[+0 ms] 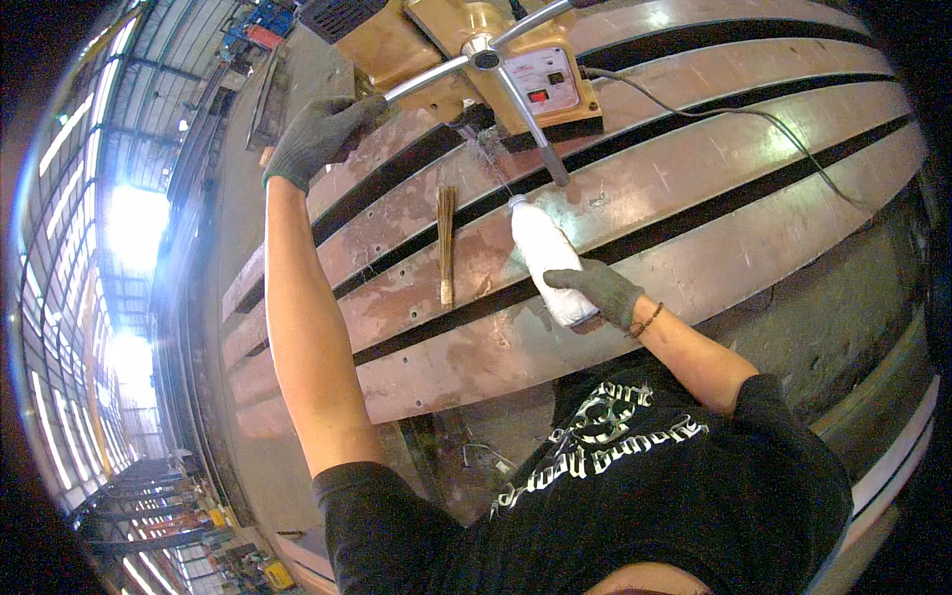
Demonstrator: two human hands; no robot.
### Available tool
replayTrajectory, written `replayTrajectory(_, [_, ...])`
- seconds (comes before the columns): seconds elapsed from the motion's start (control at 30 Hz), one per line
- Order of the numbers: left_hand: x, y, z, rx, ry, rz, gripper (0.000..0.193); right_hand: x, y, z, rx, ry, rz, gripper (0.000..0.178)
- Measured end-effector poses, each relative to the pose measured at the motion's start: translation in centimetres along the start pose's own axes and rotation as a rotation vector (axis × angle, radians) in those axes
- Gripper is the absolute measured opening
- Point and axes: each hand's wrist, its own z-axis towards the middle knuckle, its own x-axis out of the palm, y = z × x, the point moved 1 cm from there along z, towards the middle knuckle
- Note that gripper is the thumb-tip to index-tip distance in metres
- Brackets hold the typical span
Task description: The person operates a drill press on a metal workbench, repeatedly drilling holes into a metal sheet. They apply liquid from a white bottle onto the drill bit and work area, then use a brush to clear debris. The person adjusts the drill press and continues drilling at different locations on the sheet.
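Observation:
My left hand [322,139], in a grey knit glove, is closed round the end of one spoke of the feed handle [483,58] on a tan drilling machine [421,40]. My right hand [600,290], gloved the same way, grips a white plastic bottle [545,248] near its base. The bottle tilts with its nozzle toward the machine's cutting end, and a thin stream of liquid runs from the tip. Metal shavings [486,146] gather by the cutter, whose tip I cannot make out. Between my arms, a bundle of thin sticks [446,248] lies on the steel.
Long steel plates [684,213] lie side by side with dark gaps between them; wet patches and small holes mark several. A black cable [714,111] runs from the machine to the right. A red switch [538,96] sits on its panel. Steel stock lines the left side.

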Motion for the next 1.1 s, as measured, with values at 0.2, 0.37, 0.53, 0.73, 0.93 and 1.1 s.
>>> replayTrajectory(0.2, [0.3,0.5,0.2,-0.002,-0.024,-0.013,0.057,-0.4,0.4,0.3,-0.020,-0.003,-0.036,0.071])
replayTrajectory(0.37, [0.3,0.6,0.4,-0.003,-0.023,0.028,0.057,-0.7,-1.0,1.6,-0.171,-0.044,-0.029,0.062])
replayTrajectory(0.53, [0.3,1.0,0.5,0.002,-0.017,-0.005,0.057,-0.7,-1.1,1.7,-0.131,-0.044,-0.018,0.062])
replayTrajectory(0.73, [0.5,0.9,0.3,0.026,-0.034,0.005,0.057,0.0,-0.3,0.5,-0.056,-0.063,0.006,0.054])
replayTrajectory(0.93, [0.6,1.0,0.5,0.023,-0.035,0.010,0.057,0.1,-0.2,0.3,-0.023,-0.041,0.021,0.050])
replayTrajectory(1.1, [0.7,0.8,0.4,0.046,-0.041,0.005,0.057,-0.3,-0.9,1.0,-0.040,-0.073,-0.024,0.051])
